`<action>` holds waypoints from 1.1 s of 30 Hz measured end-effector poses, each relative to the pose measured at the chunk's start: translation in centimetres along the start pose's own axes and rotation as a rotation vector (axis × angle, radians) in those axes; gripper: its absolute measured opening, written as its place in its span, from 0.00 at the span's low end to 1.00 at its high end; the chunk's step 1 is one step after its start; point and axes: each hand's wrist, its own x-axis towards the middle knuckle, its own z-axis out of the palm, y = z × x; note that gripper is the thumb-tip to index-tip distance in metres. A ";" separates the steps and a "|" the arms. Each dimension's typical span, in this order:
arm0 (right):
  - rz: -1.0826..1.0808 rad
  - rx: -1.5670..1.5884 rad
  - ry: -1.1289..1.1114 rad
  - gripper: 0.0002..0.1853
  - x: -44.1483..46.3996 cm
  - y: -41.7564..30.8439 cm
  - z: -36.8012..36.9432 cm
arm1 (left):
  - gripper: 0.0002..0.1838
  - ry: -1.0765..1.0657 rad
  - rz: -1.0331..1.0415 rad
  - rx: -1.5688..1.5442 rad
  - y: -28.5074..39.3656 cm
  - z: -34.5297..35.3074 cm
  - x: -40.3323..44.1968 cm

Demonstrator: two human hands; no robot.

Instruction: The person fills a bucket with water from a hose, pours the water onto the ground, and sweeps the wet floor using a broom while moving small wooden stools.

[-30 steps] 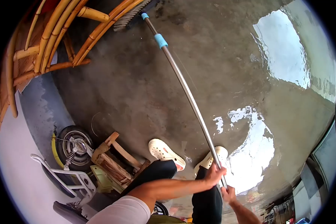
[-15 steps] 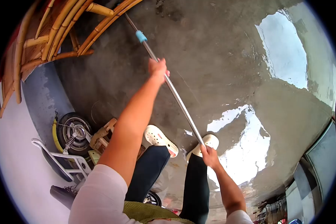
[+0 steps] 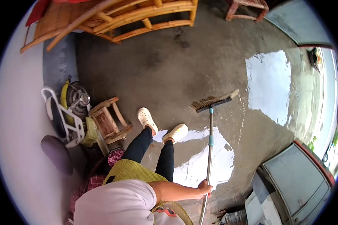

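My left hand is closed around the metal pole of a push broom, to the right of my body. Light blue collars show on the pole. At its upper end, the dark broom head with pale bristles lies on the wet grey floor, beyond my cream clogs. The pole's lower end runs out of the bottom of the view. My right hand is not visible.
Bamboo furniture stands along the top left, and a reddish stool at the top right. At left are a small wooden chair and a wheel. A grey metal-framed panel is at lower right.
The view has turned. The broom head has swung from the upper left, by the bamboo furniture, to right of my feet. My left hand has moved back toward my body; my right hand has left view.
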 end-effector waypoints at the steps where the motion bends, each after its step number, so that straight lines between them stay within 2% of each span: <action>1: -0.034 -0.022 -0.015 0.16 0.2 -0.8 0.0 | 0.12 0.075 0.086 -0.012 1.7 -2.1 0.7; 2: -0.114 -0.046 -0.016 0.16 0.4 -1.4 0.2 | 0.12 0.228 0.179 -0.043 5.8 -4.4 -0.9; 3: -0.246 -0.071 -0.011 0.15 1.0 -1.7 0.6 | 0.15 0.301 0.286 -0.034 8.5 -7.6 0.9; 4: -0.493 -0.107 0.036 0.15 2.6 -0.9 1.4 | 0.15 0.392 0.376 -0.124 12.5 -10.5 0.8; 5: -0.824 -0.159 0.139 0.15 5.2 0.7 2.2 | 0.16 0.536 0.483 0.005 16.2 -13.4 0.3; 6: -0.609 -0.023 -0.205 0.13 0.6 -13.6 -1.0 | 0.17 0.758 0.598 0.124 18.7 -15.7 0.8; 7: -0.386 0.356 -0.497 0.11 -0.3 -19.6 -1.3 | 0.18 0.787 0.540 0.073 21.6 -17.7 0.6; 8: -0.414 0.416 -0.648 0.09 -1.3 -24.5 -2.2 | 0.17 0.733 0.521 -0.015 24.7 -19.1 -2.0; 9: -0.373 0.474 -0.629 0.08 -2.5 -27.8 -2.5 | 0.16 0.735 0.494 0.067 26.8 -20.9 -2.5; 10: -0.324 0.523 -0.660 0.08 -2.5 -28.0 -2.6 | 0.14 0.721 0.461 0.161 27.6 -21.2 -2.2; 11: -0.306 0.560 -0.629 0.08 -2.9 -25.4 -2.7 | 0.14 0.687 0.447 0.197 26.2 -19.3 -1.7; 13: -0.389 0.615 -0.539 0.11 -5.5 -17.4 -2.1 | 0.15 0.768 0.408 0.303 18.6 -14.2 -0.3; 14: -0.334 0.595 -0.494 0.11 -7.5 -14.5 -2.1 | 0.15 0.621 0.259 0.351 12.9 -10.9 0.4; 15: -0.242 0.557 -0.437 0.11 -9.3 -11.7 -2.5 | 0.17 0.594 0.174 0.384 8.1 -5.9 -2.5; 16: -0.158 0.524 -0.384 0.11 -11.0 -8.8 -2.8 | 0.20 0.554 0.136 0.562 2.1 -2.6 -1.4; 17: -0.077 0.495 -0.334 0.11 -12.7 -6.6 -3.2 | 0.23 0.345 -0.076 0.522 -0.4 0.8 -3.5; 18: -0.002 0.465 -0.293 0.11 -14.2 -4.8 -3.6 | 0.23 0.234 -0.172 0.512 -1.9 3.7 -4.6; 20: 0.086 0.411 -0.217 0.11 -16.2 -2.5 -4.0 | 0.19 0.151 -0.189 0.460 -4.9 6.8 -5.8; 21: 0.118 0.388 -0.190 0.11 -17.0 -1.9 -4.2 | 0.19 -0.003 -0.212 0.474 -5.0 6.9 -6.5; 22: 0.138 0.364 -0.173 0.11 -17.5 -1.6 -4.3 | 0.19 -0.134 -0.249 0.485 -5.6 5.5 -7.7; 24: 0.131 0.296 -0.174 0.12 -16.9 -2.5 -5.1 | 0.11 -0.160 -0.154 0.432 -5.3 2.9 -9.3; 26: 0.083 0.194 -0.197 0.12 -15.1 -4.1 -6.0 | 0.09 -0.008 -0.110 0.199 -1.4 -0.6 -11.5; 28: 0.014 0.086 -0.240 0.12 -12.8 -7.5 -6.3 | 0.13 0.067 -0.099 0.045 1.1 -5.9 -8.6; 29: -0.037 0.027 -0.275 0.12 -11.5 -9.8 -6.3 | 0.12 0.227 -0.078 -0.085 2.8 -8.6 -7.7; 30: -0.100 -0.040 -0.316 0.12 -10.5 -12.2 -5.9 | 0.11 0.267 -0.072 -0.237 6.0 -12.0 -8.8; 31: -0.179 -0.110 -0.362 0.12 -9.5 -15.5 -5.2 | 0.06 0.439 0.014 -0.254 7.4 -16.0 -6.2; 33: -0.371 -0.226 -0.505 0.12 -6.8 -22.7 -2.8 | 0.07 0.500 0.167 -0.413 13.4 -24.7 -8.6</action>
